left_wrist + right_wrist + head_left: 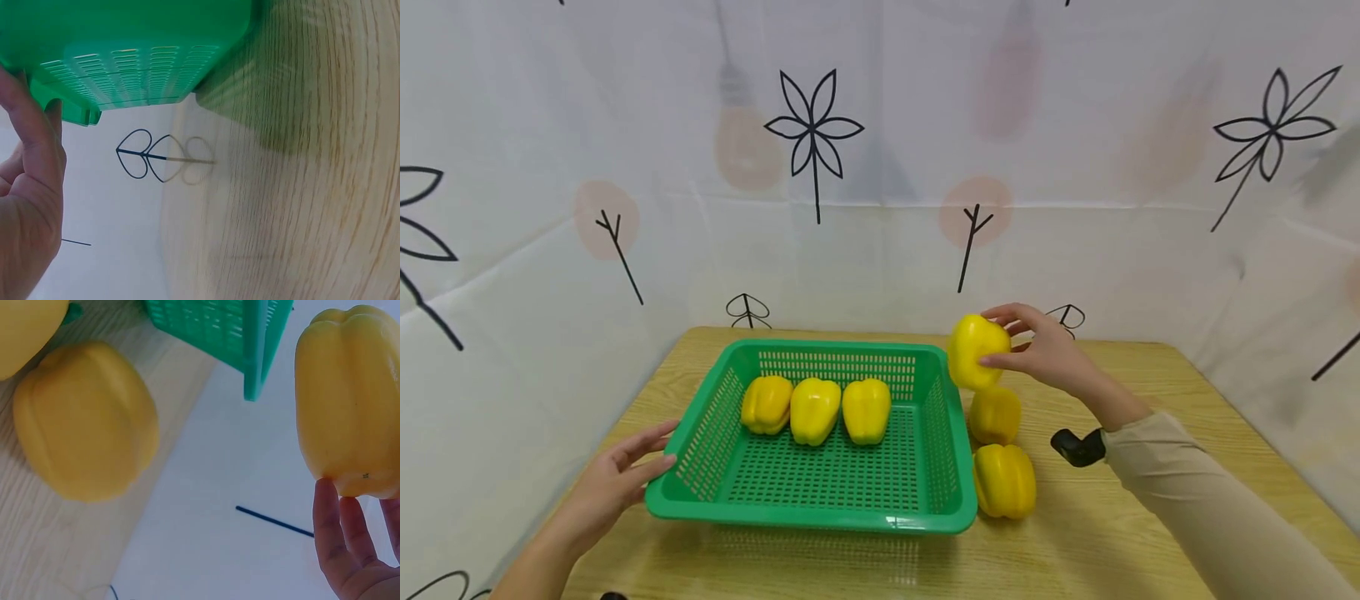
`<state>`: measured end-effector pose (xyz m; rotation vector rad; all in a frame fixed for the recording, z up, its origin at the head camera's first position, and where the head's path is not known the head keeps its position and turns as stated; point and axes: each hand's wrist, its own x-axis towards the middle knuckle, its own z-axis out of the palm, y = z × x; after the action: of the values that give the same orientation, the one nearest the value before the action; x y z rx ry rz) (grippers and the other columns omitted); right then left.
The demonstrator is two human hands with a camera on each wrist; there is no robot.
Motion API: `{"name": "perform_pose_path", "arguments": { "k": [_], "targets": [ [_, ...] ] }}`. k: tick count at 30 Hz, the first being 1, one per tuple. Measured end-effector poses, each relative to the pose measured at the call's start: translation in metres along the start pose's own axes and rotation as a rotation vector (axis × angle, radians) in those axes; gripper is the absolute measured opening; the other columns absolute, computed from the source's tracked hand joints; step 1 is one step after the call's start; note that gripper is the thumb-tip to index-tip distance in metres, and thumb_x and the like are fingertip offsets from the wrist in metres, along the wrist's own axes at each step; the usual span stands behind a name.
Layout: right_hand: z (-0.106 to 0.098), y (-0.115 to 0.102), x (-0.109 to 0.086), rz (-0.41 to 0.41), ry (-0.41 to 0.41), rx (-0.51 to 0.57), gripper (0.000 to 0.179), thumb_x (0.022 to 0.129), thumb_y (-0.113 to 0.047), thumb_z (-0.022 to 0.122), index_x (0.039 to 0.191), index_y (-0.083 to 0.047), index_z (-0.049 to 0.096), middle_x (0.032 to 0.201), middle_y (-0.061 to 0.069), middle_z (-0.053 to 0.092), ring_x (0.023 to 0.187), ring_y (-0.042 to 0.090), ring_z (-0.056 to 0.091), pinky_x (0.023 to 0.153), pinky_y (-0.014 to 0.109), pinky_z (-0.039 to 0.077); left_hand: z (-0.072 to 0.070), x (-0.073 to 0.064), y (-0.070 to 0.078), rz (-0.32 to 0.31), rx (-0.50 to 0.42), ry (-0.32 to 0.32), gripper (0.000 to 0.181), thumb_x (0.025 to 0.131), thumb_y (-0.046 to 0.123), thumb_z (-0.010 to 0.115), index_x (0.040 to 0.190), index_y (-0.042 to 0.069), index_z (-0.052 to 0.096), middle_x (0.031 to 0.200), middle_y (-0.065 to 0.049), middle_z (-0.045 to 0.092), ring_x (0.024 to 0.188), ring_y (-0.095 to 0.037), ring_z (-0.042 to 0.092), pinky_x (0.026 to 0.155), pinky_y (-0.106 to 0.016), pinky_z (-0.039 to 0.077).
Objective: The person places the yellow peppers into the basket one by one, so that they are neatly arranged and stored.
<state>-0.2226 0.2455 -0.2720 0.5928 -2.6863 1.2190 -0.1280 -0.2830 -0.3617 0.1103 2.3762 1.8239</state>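
Note:
My right hand (1051,354) pinches a yellow bell pepper (972,352) between thumb and fingers, raised beside the basket's right back corner. In the right wrist view, fingertips (326,494) press against one end of that pepper. My left hand (602,493) holds the left rim of a green plastic basket (820,518), its thumb and fingers at the edge. Inside the basket, three yellow bell peppers stand in a row toward the back: a left one (767,405), a middle one (815,412) and a right one (867,412).
On the wooden table (1090,517), two more yellow bell peppers lie right of the basket, a farther one (997,415) and a nearer one (1004,481). A white curtain (880,258) with printed plants hangs behind the table. A black device (1078,447) sits at my right wrist.

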Motion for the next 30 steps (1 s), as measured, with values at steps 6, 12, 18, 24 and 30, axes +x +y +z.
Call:
{"name": "perform_pose_path", "arguments": {
  "k": [6, 12, 18, 24, 30],
  "targets": [
    [0.009, -0.006, 0.008, -0.02, -0.008, 0.04, 0.06, 0.075, -0.026, 0.08, 0.126, -0.008, 0.053, 0.117, 0.013, 0.053, 0.102, 0.03, 0.049, 0.08, 0.042, 0.049, 0.0, 0.001, 0.0, -0.003, 0.003, 0.004, 0.054, 0.096, 0.018, 0.053, 0.145, 0.009, 0.033, 0.127, -0.005, 0.041, 0.099, -0.008, 0.056, 0.076, -0.036, 0.051],
    [0.019, -0.013, 0.015, -0.043, -0.021, 0.072, 0.061, 0.074, -0.025, 0.08, 0.126, -0.008, 0.053, 0.116, 0.012, 0.053, 0.101, 0.029, 0.05, 0.08, 0.041, 0.05, -0.001, 0.001, 0.0, -0.017, 0.008, 0.009, 0.054, 0.097, 0.019, 0.053, 0.146, 0.01, 0.032, 0.135, -0.015, 0.033, 0.1, -0.006, 0.055, 0.076, -0.034, 0.051],
    [0.029, -0.022, 0.021, -0.072, -0.036, 0.11, 0.059, 0.075, -0.022, 0.08, 0.125, -0.008, 0.053, 0.117, 0.013, 0.052, 0.1, 0.03, 0.05, 0.079, 0.041, 0.05, -0.002, 0.0, -0.001, -0.014, 0.001, 0.0, 0.053, 0.097, 0.018, 0.053, 0.146, 0.01, 0.032, 0.126, -0.003, 0.041, 0.099, -0.009, 0.056, 0.075, -0.036, 0.052],
    [0.04, -0.03, 0.026, -0.079, -0.055, 0.14, 0.057, 0.075, -0.02, 0.08, 0.125, -0.009, 0.054, 0.118, 0.011, 0.052, 0.1, 0.029, 0.049, 0.079, 0.039, 0.05, -0.002, 0.0, 0.0, 0.005, -0.008, -0.015, 0.053, 0.097, 0.018, 0.052, 0.146, 0.01, 0.032, 0.123, 0.001, 0.043, 0.099, -0.01, 0.057, 0.075, -0.036, 0.052],
    [0.052, -0.035, 0.032, -0.101, -0.059, 0.171, 0.057, 0.075, -0.02, 0.08, 0.124, -0.011, 0.055, 0.117, 0.011, 0.052, 0.099, 0.029, 0.048, 0.078, 0.04, 0.05, 0.0, -0.001, 0.001, 0.005, -0.003, -0.02, 0.055, 0.097, 0.02, 0.053, 0.145, 0.008, 0.031, 0.122, 0.004, 0.045, 0.099, -0.01, 0.058, 0.077, -0.037, 0.052]
  ]
}}
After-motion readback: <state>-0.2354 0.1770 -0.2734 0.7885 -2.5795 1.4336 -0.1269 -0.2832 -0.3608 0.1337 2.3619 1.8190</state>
